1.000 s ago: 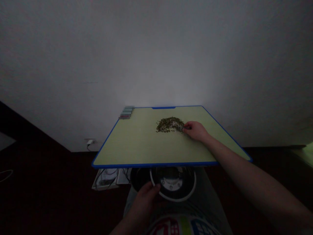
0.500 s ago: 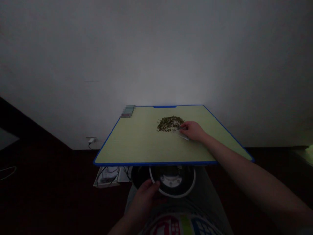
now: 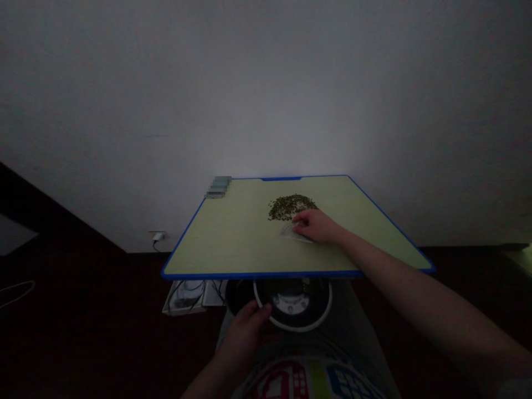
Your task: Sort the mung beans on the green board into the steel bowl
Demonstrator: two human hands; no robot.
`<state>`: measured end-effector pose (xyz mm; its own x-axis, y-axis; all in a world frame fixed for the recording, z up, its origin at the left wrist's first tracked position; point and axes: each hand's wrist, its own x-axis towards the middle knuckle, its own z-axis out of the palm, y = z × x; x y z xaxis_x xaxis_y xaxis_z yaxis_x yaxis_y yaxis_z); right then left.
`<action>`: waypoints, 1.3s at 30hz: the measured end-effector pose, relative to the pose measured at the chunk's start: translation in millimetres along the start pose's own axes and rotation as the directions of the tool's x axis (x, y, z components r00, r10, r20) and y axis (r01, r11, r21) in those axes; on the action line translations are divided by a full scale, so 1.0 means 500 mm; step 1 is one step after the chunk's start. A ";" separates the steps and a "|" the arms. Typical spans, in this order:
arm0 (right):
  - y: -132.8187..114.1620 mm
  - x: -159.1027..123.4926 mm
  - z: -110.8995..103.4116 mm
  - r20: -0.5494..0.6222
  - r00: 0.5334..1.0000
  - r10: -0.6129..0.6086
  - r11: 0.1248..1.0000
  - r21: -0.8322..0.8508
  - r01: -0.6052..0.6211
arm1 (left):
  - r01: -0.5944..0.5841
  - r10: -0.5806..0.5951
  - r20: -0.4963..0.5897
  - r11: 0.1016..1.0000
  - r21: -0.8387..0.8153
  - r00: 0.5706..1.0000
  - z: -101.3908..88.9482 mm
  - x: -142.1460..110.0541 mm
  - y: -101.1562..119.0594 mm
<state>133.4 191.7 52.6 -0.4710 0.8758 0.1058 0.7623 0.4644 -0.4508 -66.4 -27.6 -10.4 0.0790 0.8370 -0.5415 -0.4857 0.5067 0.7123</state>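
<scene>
In the head view, my right hand rests low over the table, its fingers closed on a clear, half-round protractor that lies near-flat on the tabletop. Just beyond it spreads a heap of small greenish-brown grains, too small to name surely; my hand hides part of its near right side. Below the table's front edge, my left hand grips the left rim of a shiny metal bowl over my lap. The table edge covers the bowl's far side, and a few small bits show inside it.
The pale yellow folding table has a blue edge and stands against the wall. A blurred-out patch covers its far left corner. Under it are a dark round container and a white tray with cables. A plug sits in the wall.
My right hand has drawn the protractor slightly left and toward me, away from the heap's near edge. My left hand still grips the bowl.
</scene>
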 end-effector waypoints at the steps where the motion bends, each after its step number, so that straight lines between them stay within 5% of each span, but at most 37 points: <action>1: -0.006 -0.002 0.000 0.023 1.000 -0.020 1.000 0.005 0.020 | 0.003 -0.003 0.000 1.000 -0.002 1.000 0.000 -0.001 0.001; 12: -0.057 -0.040 0.009 0.186 0.942 -0.279 0.960 0.075 0.270 | -0.011 0.010 -0.037 1.000 -0.004 0.999 0.002 -0.014 0.012; 32: -0.073 -0.105 0.007 0.264 0.954 -0.142 0.956 0.285 0.064 | -0.022 0.021 -0.034 0.999 -0.030 0.999 -0.008 -0.004 0.006; 39: -0.077 -0.135 0.015 0.243 0.946 -0.214 0.946 0.293 0.139 | -0.017 0.015 -0.048 1.000 -0.022 0.999 0.006 -0.013 0.016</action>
<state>132.4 113.7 56.2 -0.7167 0.6971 -0.0183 0.5257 0.5228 -0.6711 -68.2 -28.6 0.1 0.0300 0.8339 -0.5510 -0.5056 0.4882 0.7114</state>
